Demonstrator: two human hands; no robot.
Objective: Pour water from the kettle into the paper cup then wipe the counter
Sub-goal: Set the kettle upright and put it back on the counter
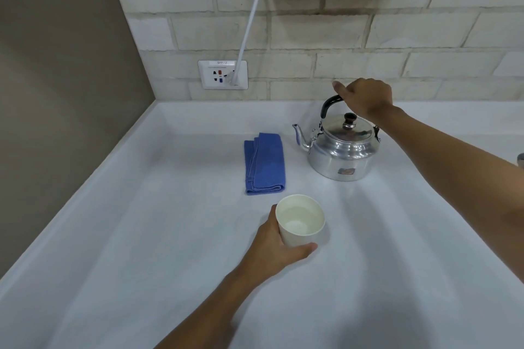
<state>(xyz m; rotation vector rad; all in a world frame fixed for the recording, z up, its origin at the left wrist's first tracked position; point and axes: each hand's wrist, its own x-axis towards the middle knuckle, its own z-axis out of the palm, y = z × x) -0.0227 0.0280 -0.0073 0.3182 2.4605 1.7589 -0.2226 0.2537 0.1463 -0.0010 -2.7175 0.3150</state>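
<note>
Water already sits in the paper cup [301, 221], left hand [276, 246] fingers clamped round it, right hand [365, 98] gripping the kettle [341, 150] handle at one o'clock, blue cloth [265, 163] untouched at eleven, wiping left

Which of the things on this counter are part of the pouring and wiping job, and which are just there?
Part of the job:
- kettle, right hand on its handle
- paper cup, held by the left hand, seemingly with water in it
- folded blue cloth
- counter

Just there:
- wall socket
- white cable plugged into it
</note>
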